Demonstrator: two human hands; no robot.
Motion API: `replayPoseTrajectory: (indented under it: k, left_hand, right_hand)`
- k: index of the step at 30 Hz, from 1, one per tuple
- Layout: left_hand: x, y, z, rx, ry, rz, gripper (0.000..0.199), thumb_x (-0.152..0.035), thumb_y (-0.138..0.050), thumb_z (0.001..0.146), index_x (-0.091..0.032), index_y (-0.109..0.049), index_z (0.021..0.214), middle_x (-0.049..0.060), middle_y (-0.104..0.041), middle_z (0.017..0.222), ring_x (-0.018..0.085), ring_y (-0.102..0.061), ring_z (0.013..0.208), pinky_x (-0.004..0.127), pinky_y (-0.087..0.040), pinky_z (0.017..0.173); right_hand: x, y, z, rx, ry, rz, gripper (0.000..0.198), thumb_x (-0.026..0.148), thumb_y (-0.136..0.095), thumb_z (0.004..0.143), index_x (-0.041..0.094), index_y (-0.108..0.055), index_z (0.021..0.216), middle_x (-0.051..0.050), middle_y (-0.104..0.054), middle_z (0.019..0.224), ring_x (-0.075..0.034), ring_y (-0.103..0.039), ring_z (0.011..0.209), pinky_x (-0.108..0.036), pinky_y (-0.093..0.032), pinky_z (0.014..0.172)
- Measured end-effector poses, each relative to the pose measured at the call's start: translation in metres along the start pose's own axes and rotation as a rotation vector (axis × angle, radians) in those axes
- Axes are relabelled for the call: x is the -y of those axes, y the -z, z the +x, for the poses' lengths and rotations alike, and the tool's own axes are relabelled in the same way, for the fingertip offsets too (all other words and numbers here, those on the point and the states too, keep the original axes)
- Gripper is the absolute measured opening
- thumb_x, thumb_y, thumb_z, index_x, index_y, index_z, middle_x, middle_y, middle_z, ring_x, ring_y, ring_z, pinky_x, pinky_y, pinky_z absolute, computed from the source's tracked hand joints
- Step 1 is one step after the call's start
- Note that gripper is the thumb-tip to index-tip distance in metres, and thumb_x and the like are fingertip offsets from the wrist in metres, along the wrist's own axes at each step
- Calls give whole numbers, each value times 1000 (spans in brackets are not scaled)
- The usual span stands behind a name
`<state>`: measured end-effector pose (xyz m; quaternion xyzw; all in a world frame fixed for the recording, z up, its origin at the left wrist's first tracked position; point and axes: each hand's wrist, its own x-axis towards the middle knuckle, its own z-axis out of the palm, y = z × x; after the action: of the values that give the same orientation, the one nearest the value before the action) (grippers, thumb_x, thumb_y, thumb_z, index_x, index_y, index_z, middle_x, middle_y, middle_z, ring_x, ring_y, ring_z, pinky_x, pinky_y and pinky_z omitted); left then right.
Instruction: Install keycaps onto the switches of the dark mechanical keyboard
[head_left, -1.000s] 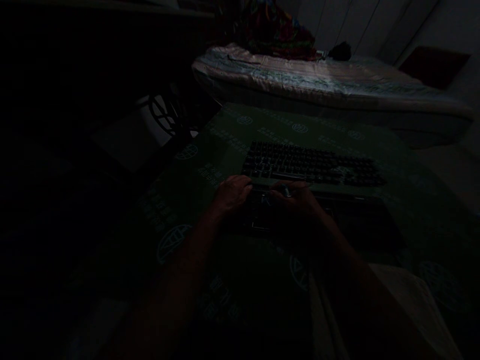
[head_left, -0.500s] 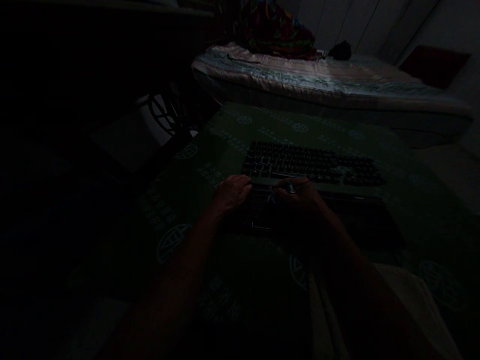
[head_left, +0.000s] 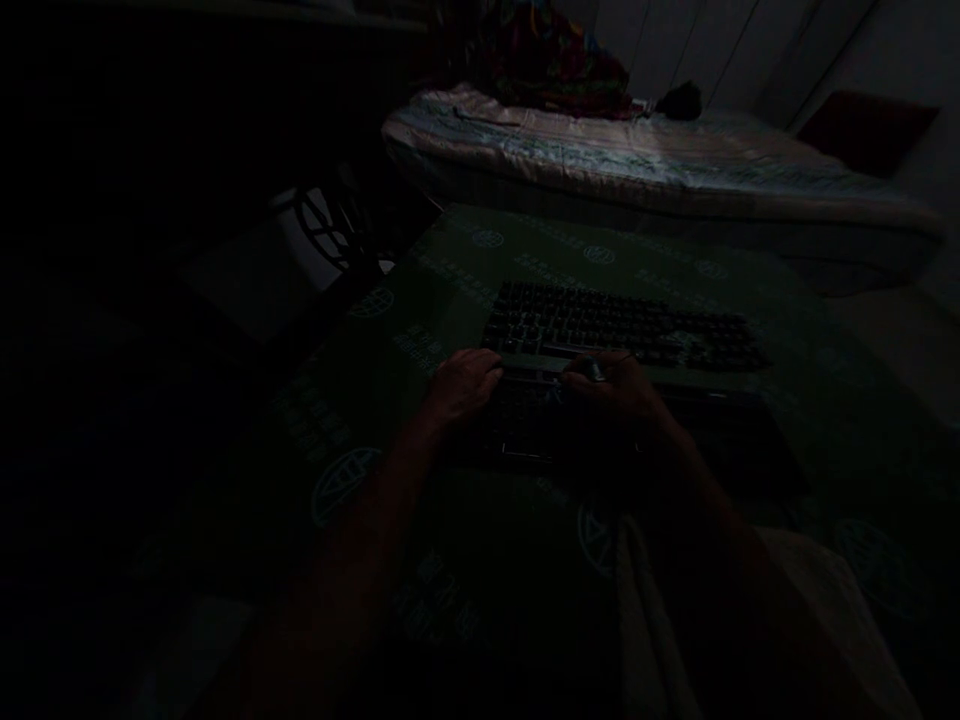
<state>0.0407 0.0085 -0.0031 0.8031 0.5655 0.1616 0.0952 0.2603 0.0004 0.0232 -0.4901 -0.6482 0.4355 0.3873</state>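
Note:
In dim light, a dark keyboard base (head_left: 739, 440) lies on the green table. My left hand (head_left: 466, 382) is closed over its left end, steadying contact at the upper corner. My right hand (head_left: 611, 385) is closed around a small, slim tool (head_left: 595, 369) with a pale, shiny part; its exact kind is too dark to make out. The tool's lower end is over the left half of the base. Just behind, loose black keycaps (head_left: 600, 318) lie in keyboard-like rows.
The green tabletop (head_left: 442, 270) carries pale printed emblems and lettering. A light cloth (head_left: 817, 590) lies at the near right, by my right forearm. Beyond the table stands a bed (head_left: 637, 165) with bright fabric on it. A dark fan-like grille (head_left: 326, 225) is at the left.
My right hand has moved slightly to the right along the keyboard base with the small tool. My left hand has stayed in place.

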Motion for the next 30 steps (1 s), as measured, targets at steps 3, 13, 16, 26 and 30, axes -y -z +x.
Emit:
replayPoseTrajectory:
  k: [3,13,16,26,30]
  left_hand:
    - [0,-1,1,-1,2,3,28,-28,-35,89,-20,-59,103,5,-64,112,20,-56,108,38,-42,99]
    - [-1,0,1,10,14,3,28,-29,-36,89,-19,-60,102,7,-64,111,21,-56,107,37,-42,97]
    - [-1,0,1,10,16,5,29,-30,-35,89,-19,-60,102,7,-64,111,21,-56,107,37,-42,97]
    - [1,-2,2,-4,0,12,29,-30,-35,90,-20,-60,102,5,-65,111,20,-56,106,37,-42,98]
    - [1,-2,1,-7,-2,10,28,-30,-36,90,-20,-60,101,5,-65,109,19,-57,105,36,-43,96]
  right_hand:
    - [3,-4,-1,39,43,43,19,35,-62,62,15,-63,61,1,-55,54,-9,-44,50,-21,-33,47]
    - [-1,-4,1,4,9,29,22,37,-63,64,15,-63,64,1,-55,56,-9,-45,51,-22,-34,48]
    - [-1,-10,1,19,71,-16,17,32,-60,65,16,-62,63,0,-57,58,-10,-48,54,-23,-37,52]
    - [-1,-6,0,18,81,-29,22,36,-60,66,15,-63,65,1,-55,56,-9,-45,52,-22,-34,49]
    - [-4,-6,3,57,115,-59,22,36,-59,66,14,-63,64,1,-54,56,-9,-44,51,-22,-34,48]
